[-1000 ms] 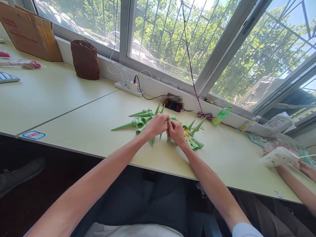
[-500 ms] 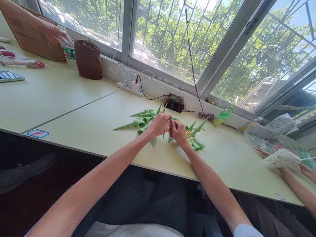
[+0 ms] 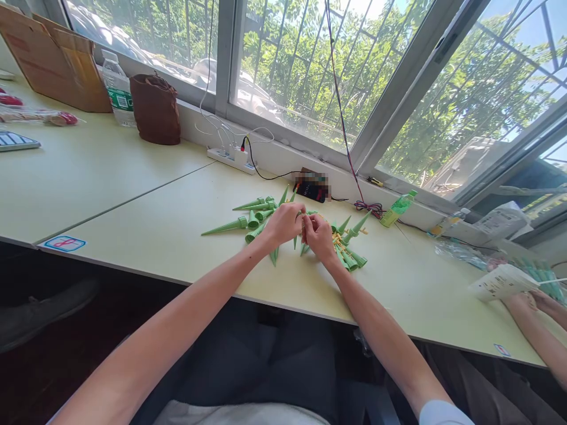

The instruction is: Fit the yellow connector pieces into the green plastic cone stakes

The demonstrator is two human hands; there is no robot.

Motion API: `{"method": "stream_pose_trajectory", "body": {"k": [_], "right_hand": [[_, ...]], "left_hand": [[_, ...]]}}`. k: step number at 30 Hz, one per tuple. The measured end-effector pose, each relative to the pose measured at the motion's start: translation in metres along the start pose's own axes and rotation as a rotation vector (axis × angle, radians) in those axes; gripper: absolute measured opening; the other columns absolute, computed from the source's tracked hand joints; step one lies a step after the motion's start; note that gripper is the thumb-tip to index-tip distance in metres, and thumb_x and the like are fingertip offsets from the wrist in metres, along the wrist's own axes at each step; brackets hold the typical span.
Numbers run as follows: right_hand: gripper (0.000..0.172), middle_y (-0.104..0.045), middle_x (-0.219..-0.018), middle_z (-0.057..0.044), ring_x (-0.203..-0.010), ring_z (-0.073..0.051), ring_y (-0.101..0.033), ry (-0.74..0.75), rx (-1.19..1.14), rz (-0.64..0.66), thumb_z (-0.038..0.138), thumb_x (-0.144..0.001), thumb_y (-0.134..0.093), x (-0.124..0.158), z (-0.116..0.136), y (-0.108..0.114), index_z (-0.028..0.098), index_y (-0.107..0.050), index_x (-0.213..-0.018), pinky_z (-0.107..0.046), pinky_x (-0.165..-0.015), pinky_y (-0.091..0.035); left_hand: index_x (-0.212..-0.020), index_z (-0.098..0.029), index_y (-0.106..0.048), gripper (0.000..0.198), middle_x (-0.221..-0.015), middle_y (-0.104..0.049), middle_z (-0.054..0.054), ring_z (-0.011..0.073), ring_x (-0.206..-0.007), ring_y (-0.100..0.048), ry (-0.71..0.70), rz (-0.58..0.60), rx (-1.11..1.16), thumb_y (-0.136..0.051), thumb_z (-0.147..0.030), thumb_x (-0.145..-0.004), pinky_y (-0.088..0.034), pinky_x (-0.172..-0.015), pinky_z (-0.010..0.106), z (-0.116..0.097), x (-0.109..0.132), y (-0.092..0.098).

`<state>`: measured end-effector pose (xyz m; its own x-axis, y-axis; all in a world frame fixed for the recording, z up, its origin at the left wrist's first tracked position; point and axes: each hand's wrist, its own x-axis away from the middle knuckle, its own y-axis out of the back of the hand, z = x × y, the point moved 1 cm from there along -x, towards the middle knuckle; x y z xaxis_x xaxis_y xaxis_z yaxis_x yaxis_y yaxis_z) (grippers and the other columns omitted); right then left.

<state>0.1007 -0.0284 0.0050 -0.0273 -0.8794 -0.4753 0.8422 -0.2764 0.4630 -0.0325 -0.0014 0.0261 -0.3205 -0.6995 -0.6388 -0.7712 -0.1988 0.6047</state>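
Observation:
In the head view my left hand (image 3: 286, 224) and my right hand (image 3: 319, 237) meet over a heap of green plastic watering spikes. My left fingers are closed, and a slim green spike (image 3: 295, 242) points down from beneath them. The right hand pinches close against the left fingertips; whatever is between its fingers is too small and hidden to make out. Left of my hands lies a long green spike (image 3: 225, 226) among several others with capped or hollow ends. To the right, more green spikes (image 3: 349, 257) lie mixed with small yellow parts (image 3: 338, 241).
A phone (image 3: 311, 190) on a cable lies behind the heap, near a power strip (image 3: 231, 159). A green-labelled drink bottle (image 3: 398, 209) stands at the right. Farther left are a brown bag (image 3: 156, 111), a water bottle (image 3: 119, 91) and a cardboard box (image 3: 53, 65). Another person's hands (image 3: 525, 300) work at far right.
My hands stay together, with only slight finger movement. At the far left, another person's arm has withdrawn from the water bottle. At far right, one of the other person's hands has drawn back.

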Motion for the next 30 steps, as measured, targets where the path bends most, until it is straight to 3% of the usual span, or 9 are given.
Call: {"method": "stream_pose_trajectory", "body": {"k": [11,30], "right_hand": [[0.052,-0.044,-0.042,0.003,-0.039,-0.014,-0.050,-0.005,0.081,-0.017,0.060,-0.095,-0.032,0.0011,0.0027,0.0046,0.023,-0.040,-0.061,-0.027,-0.048,-0.036],[0.053,-0.047,-0.046,0.001,-0.045,-0.015,-0.048,0.008,0.106,-0.057,0.061,-0.095,-0.032,-0.0024,0.0019,0.0038,0.023,-0.042,-0.059,-0.028,-0.050,-0.036]], "left_hand": [[-0.093,-0.017,-0.067,0.022,-0.082,-0.069,0.006,0.0182,-0.072,-0.061,0.000,0.019,-0.007,-0.046,-0.017,-0.086,-0.044,-0.068,0.028,-0.0058,0.0005,0.0040],[-0.094,-0.017,-0.068,0.022,-0.076,-0.068,0.004,0.0171,-0.069,-0.061,0.015,-0.008,0.046,-0.048,-0.017,-0.086,-0.045,-0.072,0.027,0.0005,-0.0017,0.0006]]}}
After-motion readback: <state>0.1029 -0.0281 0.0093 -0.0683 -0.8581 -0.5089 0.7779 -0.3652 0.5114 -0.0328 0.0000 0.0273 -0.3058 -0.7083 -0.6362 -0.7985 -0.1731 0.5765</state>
